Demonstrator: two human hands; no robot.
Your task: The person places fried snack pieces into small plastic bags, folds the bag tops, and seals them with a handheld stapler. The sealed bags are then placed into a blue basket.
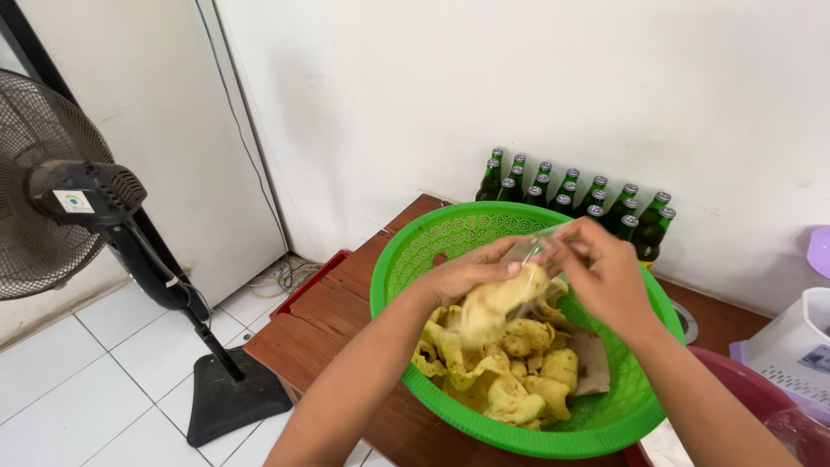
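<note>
left hand [462,275] pinches yellow crackers [494,303] | right hand [605,272] grips clear plastic bag [534,251] mouth | both over green basket [605,419], table [298,333] far edge | advice: hold mouth wide, feed crackers gently; brittle

The brown wooden desk [333,316] carries a green perforated plastic basket [432,246] near its middle. A cluster of capped green glass bottles [571,195] stands on it against the wall. A dark red basin [748,389] sits at its right end.
</note>
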